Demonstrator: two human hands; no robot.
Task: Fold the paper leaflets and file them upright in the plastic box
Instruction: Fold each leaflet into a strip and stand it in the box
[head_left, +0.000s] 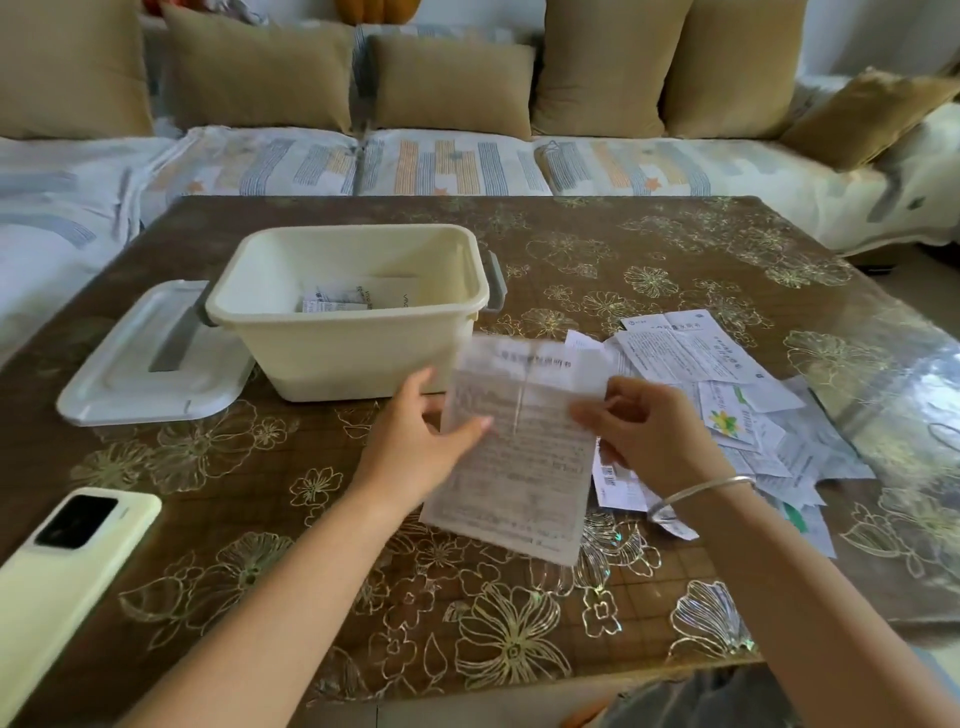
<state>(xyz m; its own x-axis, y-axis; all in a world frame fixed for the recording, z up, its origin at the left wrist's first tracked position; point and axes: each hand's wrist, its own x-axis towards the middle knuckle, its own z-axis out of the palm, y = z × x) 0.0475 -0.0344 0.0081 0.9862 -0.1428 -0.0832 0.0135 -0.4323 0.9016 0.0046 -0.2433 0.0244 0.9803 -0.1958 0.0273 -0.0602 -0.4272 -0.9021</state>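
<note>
While the leaflet (524, 467) hangs over the bench (519, 639), the left grip (415, 431) pinches its left edge and the right grip (644, 431) its right. Its long axis runs away from the person (print blurred, a faint line down the middle). The plastic box (353, 353) stands just beyond, up-left, nearer the left grip.

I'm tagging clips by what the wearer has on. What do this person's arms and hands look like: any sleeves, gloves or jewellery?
The left forearm and right forearm are bare, no sleeves in view. The left hand and right hand wear no gloves. A thin silver bangle circles the right wrist; the left wrist carries nothing. Rings cannot be made out.
</note>
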